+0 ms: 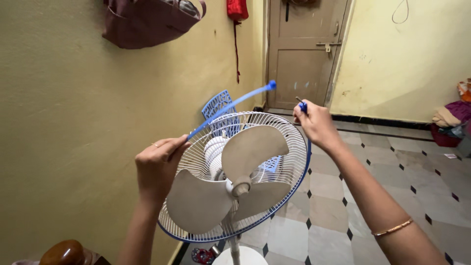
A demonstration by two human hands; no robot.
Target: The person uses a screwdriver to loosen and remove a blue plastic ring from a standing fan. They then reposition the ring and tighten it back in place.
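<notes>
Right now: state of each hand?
Left hand: closed, pinching the blue rim band.
Right hand: closed on a blue-handled tool.

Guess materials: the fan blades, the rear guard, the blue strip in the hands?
Fan blades: likely plastic, matte off-white, moulded curves, dusty look.
Rear guard: probably coated metal wire, thin white radial spokes.
Blue strip: apparently flexible plastic; it bows between left hand and right hand.

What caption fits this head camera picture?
Left hand lifts a blue rim band off a pedestal fan; right hand holds a screwdriver.

Yellow walls, brown door, checkered tile floor.
</notes>
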